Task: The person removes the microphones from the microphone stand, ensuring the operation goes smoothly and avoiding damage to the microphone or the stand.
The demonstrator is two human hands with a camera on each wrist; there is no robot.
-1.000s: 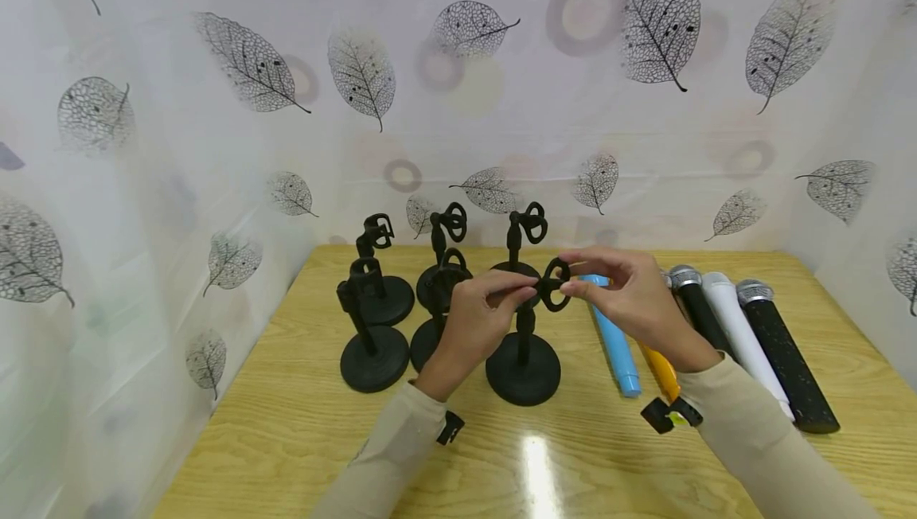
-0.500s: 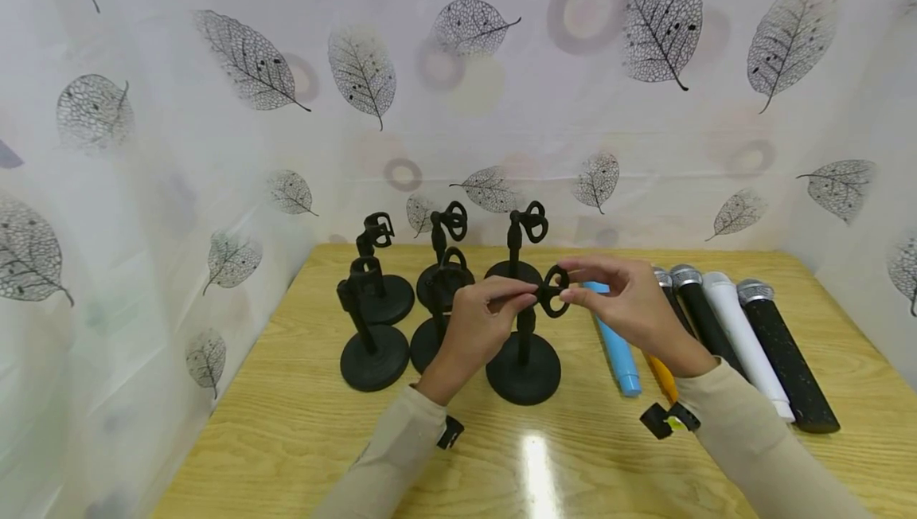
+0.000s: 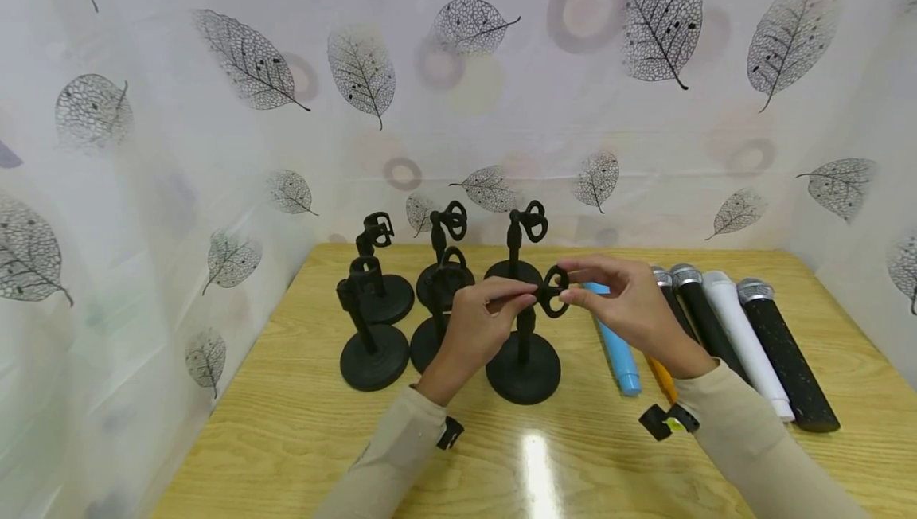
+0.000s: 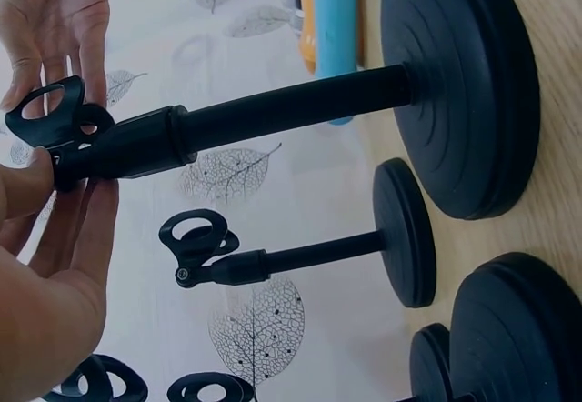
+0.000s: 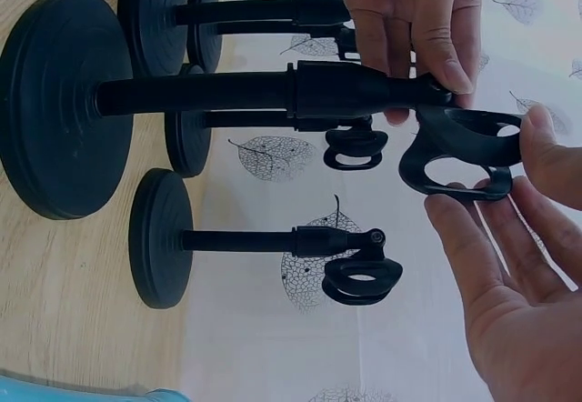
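A black desktop microphone stand (image 3: 524, 376) stands upright at the front right of the group of stands. At its top is an oval clip (image 5: 464, 134) with two looped arms. My left hand (image 3: 474, 320) pinches the joint below the clip between thumb and fingers. From the other side my right hand (image 3: 634, 300) holds the clip's loops, thumb on one arm and fingertips on the other. In the left wrist view the pole (image 4: 300, 106) runs from the round base to the pinched joint. Nothing sits in the clip.
Several similar stands, such as the front left one (image 3: 373, 356), cluster behind and to the left. On the right lie a blue microphone (image 3: 618, 352), a partly hidden orange one (image 3: 663, 380), a white one (image 3: 748, 344) and black ones (image 3: 791, 360). A leaf-print curtain (image 3: 501, 129) encloses the table.
The clip and my right hand have dropped very slightly since one second ago. Over the last half second, both hands have kept their hold with hardly any movement.
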